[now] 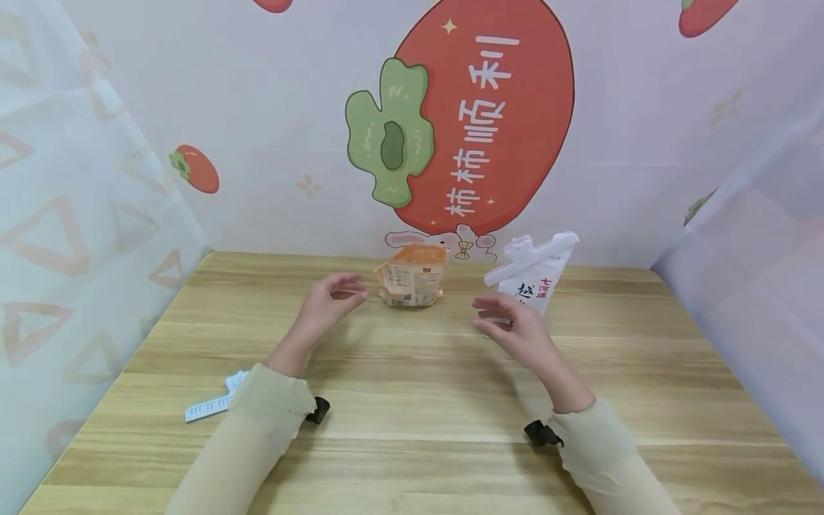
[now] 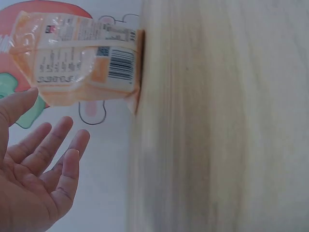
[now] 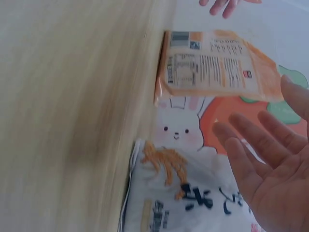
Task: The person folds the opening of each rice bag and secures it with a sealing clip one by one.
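Observation:
An orange and white printed food bag (image 1: 415,277) stands at the back of the wooden table, its top folded over. My left hand (image 1: 327,306) hovers just left of it with relaxed fingers, apart from the bag; in the left wrist view the orange bag (image 2: 82,58) sits beyond the left hand (image 2: 41,179). To its right leans a white bag (image 1: 536,287) with dark and red characters, a white clip (image 1: 524,259) across its top. My right hand (image 1: 518,332) is in front of that bag, holding nothing, its fingers loosely bent in the right wrist view.
A light blue clip (image 1: 212,405) with a piano-key pattern lies on the table (image 1: 412,443), beside the left sleeve and partly hidden by it. Behind the table hangs a printed backdrop (image 1: 277,86), with fabric sides at left and right. Each wrist bears a small black camera.

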A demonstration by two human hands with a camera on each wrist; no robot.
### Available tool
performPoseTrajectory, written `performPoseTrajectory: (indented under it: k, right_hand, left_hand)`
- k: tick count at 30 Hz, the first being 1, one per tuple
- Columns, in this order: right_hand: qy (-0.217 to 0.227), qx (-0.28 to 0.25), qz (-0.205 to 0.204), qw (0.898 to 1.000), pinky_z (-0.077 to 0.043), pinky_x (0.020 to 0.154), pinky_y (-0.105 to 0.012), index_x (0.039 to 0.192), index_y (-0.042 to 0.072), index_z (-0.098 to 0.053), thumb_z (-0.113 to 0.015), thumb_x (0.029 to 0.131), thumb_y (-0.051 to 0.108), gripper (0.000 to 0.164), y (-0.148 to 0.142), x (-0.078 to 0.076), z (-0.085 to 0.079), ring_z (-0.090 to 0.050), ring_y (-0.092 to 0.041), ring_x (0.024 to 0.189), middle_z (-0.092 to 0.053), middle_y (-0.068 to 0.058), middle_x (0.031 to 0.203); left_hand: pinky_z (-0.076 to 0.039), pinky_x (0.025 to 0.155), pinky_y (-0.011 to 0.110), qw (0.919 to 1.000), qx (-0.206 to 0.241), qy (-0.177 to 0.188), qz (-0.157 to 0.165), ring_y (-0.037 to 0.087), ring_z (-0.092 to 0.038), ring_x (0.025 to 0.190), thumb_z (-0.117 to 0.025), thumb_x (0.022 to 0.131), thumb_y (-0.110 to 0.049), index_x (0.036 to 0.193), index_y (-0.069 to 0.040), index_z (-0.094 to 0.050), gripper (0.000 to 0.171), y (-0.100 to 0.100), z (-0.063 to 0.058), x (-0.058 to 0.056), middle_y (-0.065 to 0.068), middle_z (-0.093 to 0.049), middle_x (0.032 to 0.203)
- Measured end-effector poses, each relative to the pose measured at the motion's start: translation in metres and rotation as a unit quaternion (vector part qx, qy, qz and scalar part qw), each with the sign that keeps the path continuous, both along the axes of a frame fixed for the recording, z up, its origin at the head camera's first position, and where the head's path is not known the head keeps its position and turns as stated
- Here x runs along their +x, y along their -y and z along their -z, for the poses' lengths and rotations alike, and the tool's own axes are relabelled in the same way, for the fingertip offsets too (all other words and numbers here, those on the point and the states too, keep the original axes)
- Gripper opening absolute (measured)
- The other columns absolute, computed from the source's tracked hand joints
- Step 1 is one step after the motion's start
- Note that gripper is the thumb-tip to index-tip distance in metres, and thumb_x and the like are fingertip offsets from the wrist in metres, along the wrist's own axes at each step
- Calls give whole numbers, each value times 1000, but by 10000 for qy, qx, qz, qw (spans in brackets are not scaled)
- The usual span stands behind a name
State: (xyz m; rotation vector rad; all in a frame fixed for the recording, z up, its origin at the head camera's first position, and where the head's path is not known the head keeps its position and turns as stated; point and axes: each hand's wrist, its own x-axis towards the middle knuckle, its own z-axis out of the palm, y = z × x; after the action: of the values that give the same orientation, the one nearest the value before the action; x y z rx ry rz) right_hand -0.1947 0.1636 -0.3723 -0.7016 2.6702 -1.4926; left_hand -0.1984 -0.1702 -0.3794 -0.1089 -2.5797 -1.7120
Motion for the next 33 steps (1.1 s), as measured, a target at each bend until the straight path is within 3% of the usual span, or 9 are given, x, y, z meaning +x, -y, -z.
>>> performPoseTrajectory:
  k: [7, 15, 19, 23, 33]
  right_hand:
    - [483, 104, -88, 9987, -50, 88, -37, 130, 8, -48, -67, 84, 28, 54, 26, -13, 8, -56, -31, 113, -54, -14, 130]
    - [478, 246, 22, 9986, -48, 91, -44, 142, 8, -31, -69, 84, 24, 71, 46, -25, 9, -52, -34, 118, -46, -17, 137]
    - [624, 472, -51, 9969, -46, 94, -45, 145, 14, -24, -68, 84, 28, 77, 55, -35, 11, -47, -36, 122, -40, -15, 142]
    - [682, 629, -30, 9957, -45, 94, -47, 145, 20, -25, -68, 84, 27, 75, 63, -45, 11, -46, -35, 123, -40, -12, 142]
    - [659, 968, -70, 9931, -40, 100, -46, 142, 19, -30, -68, 85, 20, 69, 78, -66, 20, -49, -32, 121, -43, -9, 141]
  left_hand:
    - [-48, 91, 41, 9997, -140, 203, 72, 30, -57, 110, -66, 86, -18, 134, -6, -44, 54, 2, 12, -15, 16, -55, 126]
    - [-45, 95, 43, 9989, -300, 158, 317, 33, -52, 115, -69, 84, -20, 134, -8, -44, 58, -6, 14, -33, 14, -54, 127]
    - [-43, 97, 44, 9972, -640, 162, 338, 30, -51, 117, -70, 83, -23, 137, -12, -42, 62, -9, 15, -36, 8, -53, 128]
    - [-43, 96, 44, 9951, -927, 33, 337, 26, -51, 118, -70, 82, -28, 137, -18, -41, 64, -11, 15, -39, 4, -53, 128]
    - [-44, 95, 44, 9956, -851, -64, 391, 28, -53, 116, -71, 82, -19, 136, -22, -43, 61, -15, 19, -46, 7, -52, 127]
